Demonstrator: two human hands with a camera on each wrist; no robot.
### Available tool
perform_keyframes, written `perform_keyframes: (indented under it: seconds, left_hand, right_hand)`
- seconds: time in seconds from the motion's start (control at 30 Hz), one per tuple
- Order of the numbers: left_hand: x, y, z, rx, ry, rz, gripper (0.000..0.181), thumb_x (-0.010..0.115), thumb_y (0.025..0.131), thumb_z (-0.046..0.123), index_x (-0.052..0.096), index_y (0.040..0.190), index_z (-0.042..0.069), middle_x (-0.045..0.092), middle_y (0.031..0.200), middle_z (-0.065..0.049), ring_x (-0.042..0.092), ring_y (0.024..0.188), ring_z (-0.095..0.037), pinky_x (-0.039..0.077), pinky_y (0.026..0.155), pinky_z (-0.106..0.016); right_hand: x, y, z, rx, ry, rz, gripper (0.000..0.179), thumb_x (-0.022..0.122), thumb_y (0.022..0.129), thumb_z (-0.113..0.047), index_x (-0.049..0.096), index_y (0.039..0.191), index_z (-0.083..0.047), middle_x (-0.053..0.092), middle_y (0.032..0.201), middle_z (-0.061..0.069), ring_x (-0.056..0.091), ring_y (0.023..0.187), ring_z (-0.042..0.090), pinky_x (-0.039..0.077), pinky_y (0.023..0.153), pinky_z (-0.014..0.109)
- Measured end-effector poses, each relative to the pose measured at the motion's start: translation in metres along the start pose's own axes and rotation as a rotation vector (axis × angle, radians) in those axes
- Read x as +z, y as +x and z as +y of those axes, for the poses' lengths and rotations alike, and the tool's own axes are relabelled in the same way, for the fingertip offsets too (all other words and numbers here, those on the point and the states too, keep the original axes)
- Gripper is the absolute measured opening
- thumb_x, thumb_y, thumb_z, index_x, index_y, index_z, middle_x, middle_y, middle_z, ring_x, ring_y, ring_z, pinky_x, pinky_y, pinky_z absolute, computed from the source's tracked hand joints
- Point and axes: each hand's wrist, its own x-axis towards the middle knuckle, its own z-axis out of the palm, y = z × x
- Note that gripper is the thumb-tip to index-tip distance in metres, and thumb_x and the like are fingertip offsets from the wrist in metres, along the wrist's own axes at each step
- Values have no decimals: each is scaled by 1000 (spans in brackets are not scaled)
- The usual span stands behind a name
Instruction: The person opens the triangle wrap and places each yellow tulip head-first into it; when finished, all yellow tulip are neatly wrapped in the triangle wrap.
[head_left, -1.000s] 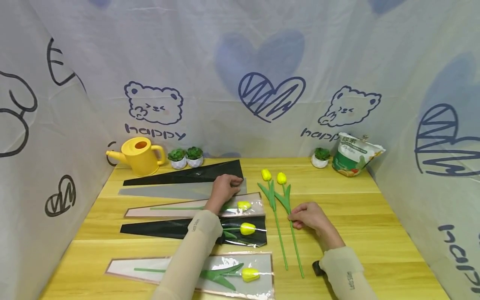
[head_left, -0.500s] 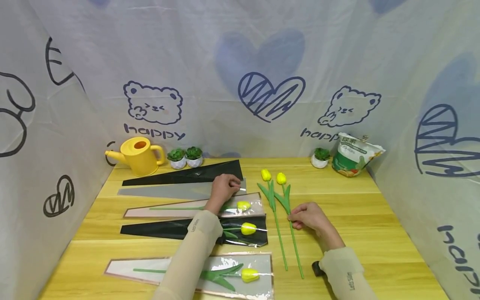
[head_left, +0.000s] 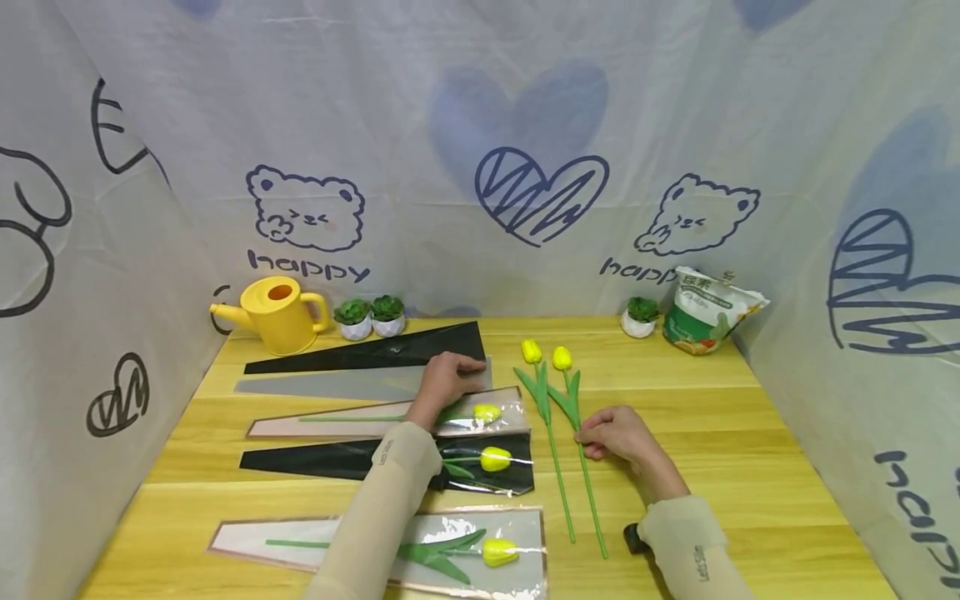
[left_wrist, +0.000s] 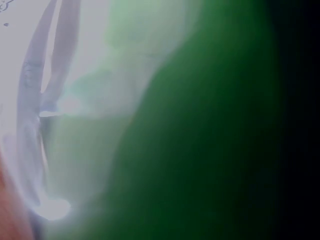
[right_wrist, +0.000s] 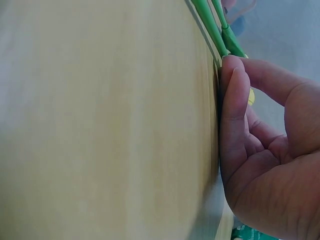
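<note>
frame centre: your left hand (head_left: 447,382) at grey sleeve (head_left: 352,382), grip unclear | your right hand (head_left: 624,432) pinches tulip stem (head_left: 591,492) | thin sleeve could slip

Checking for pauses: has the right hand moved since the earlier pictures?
No visible shift: in the head view, the right hand keeps its place relative to the yellow watering can.

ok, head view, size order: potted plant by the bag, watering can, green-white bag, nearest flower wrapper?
1. Nearest flower wrapper
2. Watering can and green-white bag: too alike to rank
3. Potted plant by the bag
</note>
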Motion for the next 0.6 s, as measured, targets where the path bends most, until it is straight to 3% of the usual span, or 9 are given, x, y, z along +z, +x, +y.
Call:
perform_keyframes:
  seconds: [0.13,0.33,0.6]
  left_hand:
    - [1,0,0,-6,-1,-1,40,87,85,21,78,123,16,78,119,-4,68,119,-28,50,108,-46]
    - [2,1,3,-12,0,13,31,86,85,19,81,116,16,80,107,-3,74,104,-23,56,98,-43]
    - [4,-1,0,-46,-106,74,13,87,85,12,85,98,13,81,86,-4,76,80,-17,61,84,-38]
  right_hand:
    - [0,0,0,3,2,0,21,77,91,-6,70,105,7,72,80,13,69,61,13,60,59,26]
    - [-1,1,0,0,0,1,21,77,91,-6,70,106,7,73,79,13,69,61,13,60,59,27]
    - [0,1,2,-4,7,1,22,77,91,-5,69,106,8,72,79,14,69,61,13,60,59,27]
